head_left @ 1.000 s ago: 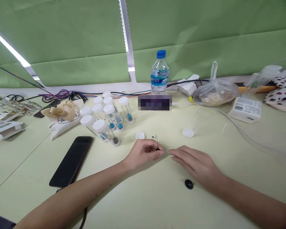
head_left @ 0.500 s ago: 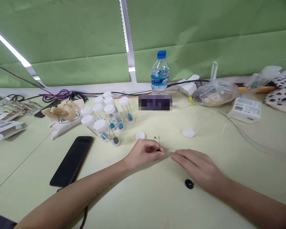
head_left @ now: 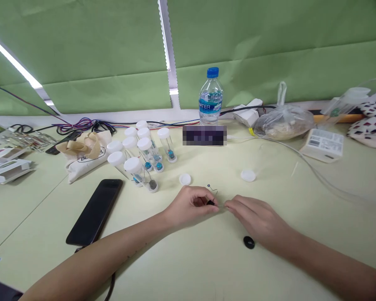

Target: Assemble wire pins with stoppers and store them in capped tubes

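My left hand pinches a small black piece between thumb and fingertips. A thin bent wire with a small dark bead at its end sticks up from that piece. My right hand is just to the right, its fingers pressed together and their tips close to the left fingertips. A faint thin strand seems to span the gap between the hands, too fine to name. Below the right hand a glossy black oval disc lies on the table. Two white caps, one left and one right, lie beyond the hands.
Several clear tubes with white lids stand at the left, beside a cloth pouch. A phone lies near my left forearm. At the back are a water bottle, a tied plastic bag and a white box.
The wire and black piece in my left hand have tilted over to the right, lowering the beaded end. The right fingers have shifted slightly right; the fingertips stay close together.
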`<move>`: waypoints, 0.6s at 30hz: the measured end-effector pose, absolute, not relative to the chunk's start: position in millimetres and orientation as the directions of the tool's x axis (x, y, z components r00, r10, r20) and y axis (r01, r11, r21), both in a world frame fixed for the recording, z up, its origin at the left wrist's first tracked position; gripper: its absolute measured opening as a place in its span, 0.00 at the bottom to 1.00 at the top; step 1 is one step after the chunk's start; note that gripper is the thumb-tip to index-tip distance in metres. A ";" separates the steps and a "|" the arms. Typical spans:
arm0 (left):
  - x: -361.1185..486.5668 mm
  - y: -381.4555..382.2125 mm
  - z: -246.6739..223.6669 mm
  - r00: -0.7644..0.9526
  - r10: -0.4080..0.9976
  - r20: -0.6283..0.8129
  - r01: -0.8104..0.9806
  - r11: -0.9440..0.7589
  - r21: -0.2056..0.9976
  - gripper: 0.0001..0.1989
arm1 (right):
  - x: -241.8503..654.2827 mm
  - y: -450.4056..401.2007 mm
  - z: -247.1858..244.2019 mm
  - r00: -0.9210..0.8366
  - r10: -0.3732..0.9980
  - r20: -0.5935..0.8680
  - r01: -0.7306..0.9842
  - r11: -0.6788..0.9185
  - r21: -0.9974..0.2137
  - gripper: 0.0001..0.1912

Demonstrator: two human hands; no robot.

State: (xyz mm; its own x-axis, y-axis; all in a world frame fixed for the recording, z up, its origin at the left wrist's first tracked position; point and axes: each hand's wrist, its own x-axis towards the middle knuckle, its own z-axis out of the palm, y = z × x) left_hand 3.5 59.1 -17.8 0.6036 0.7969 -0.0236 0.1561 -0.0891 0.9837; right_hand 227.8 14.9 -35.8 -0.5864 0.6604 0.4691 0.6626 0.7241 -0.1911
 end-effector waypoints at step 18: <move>3.5 59.6 -12.4 0.555 0.826 -0.103 0.070 0.077 0.995 0.10 | 224.7 14.8 -22.0 -0.539 0.621 0.569 0.719 0.691 -0.073 0.11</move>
